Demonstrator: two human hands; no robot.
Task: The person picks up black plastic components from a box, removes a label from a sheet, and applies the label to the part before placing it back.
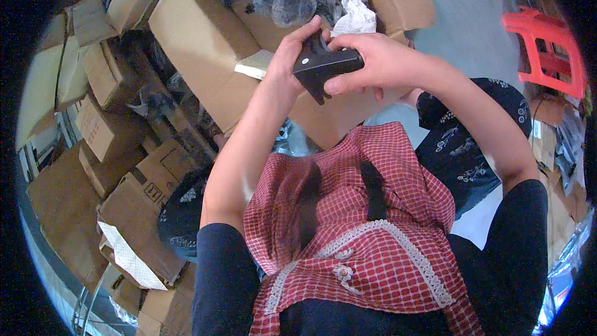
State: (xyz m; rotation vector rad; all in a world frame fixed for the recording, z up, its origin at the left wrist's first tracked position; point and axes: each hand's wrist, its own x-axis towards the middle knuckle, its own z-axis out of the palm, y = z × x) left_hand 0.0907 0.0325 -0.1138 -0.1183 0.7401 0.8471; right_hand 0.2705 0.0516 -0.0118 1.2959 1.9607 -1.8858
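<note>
Both my hands hold a black plastic part (pixel 328 67) with a flat face, a pointed lower end and a small white round spot. My left hand (pixel 287 56) closes round its left side, thumb up along the top. From the right, my right hand (pixel 373 62) grips the other end between thumb and fingers. What kind of part it is I cannot tell. The part is held over the near side of an open cardboard box (pixel 199 43). Crumpled clear plastic bags (pixel 295 3) and a crumpled white sheet (pixel 357 9) lie in the box, beyond my hands.
Cardboard boxes (pixel 140 224) are piled along the left. A red plastic stool (pixel 547 53) stands at the far right, on the grey floor (pixel 463 18). My legs in dark patterned cloth flank the box, and a red checked apron (pixel 373 261) covers my lap.
</note>
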